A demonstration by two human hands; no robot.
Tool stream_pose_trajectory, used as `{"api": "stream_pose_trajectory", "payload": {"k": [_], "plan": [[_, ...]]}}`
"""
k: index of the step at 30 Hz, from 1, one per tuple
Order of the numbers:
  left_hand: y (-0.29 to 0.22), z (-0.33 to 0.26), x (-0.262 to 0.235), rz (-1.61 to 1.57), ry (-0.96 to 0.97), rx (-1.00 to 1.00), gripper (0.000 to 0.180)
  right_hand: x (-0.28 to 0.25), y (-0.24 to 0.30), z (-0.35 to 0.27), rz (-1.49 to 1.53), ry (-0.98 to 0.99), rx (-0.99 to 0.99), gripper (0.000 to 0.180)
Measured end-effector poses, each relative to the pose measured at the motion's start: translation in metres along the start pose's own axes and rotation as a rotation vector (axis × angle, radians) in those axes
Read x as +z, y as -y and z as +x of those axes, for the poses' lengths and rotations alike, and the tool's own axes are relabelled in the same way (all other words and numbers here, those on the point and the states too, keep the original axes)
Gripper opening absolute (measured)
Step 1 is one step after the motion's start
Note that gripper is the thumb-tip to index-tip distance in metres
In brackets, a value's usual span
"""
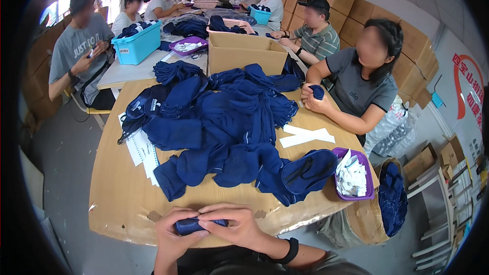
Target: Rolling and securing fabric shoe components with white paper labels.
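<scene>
Navy cloth pieces (219, 117), likely light and limp, heap across the bench (119, 203). By its near edge, the left hand (169, 230) and right hand (238, 227) curl closed around a navy roll (187, 226), probably soft, springy; best pinched at both ends.

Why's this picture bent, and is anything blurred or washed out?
In the head view, the wide lens bows the wooden table and blackens the corners; there too, windows glare white and faces are blurred, while left hand and right hand look clear.
</scene>
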State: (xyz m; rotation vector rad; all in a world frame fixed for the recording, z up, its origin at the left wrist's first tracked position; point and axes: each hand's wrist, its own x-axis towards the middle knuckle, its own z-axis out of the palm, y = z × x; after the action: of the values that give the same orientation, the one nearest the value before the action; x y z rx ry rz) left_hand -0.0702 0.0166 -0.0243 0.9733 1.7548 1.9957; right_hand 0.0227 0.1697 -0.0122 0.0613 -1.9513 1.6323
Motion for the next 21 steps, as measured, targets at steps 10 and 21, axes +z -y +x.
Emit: {"api": "stream_pose_trajectory", "payload": {"k": [10, 21], "plan": [[-0.006, -0.008, 0.008, 0.023, -0.081, 0.057, 0.048, -0.003, 0.008, 0.004, 0.168, 0.042, 0.212, 0.015], [0.009, -0.017, -0.017, -0.476, -0.292, -0.046, 0.052, -0.030, 0.025, 0.003, 0.259, 0.037, 0.451, 0.030]]}}
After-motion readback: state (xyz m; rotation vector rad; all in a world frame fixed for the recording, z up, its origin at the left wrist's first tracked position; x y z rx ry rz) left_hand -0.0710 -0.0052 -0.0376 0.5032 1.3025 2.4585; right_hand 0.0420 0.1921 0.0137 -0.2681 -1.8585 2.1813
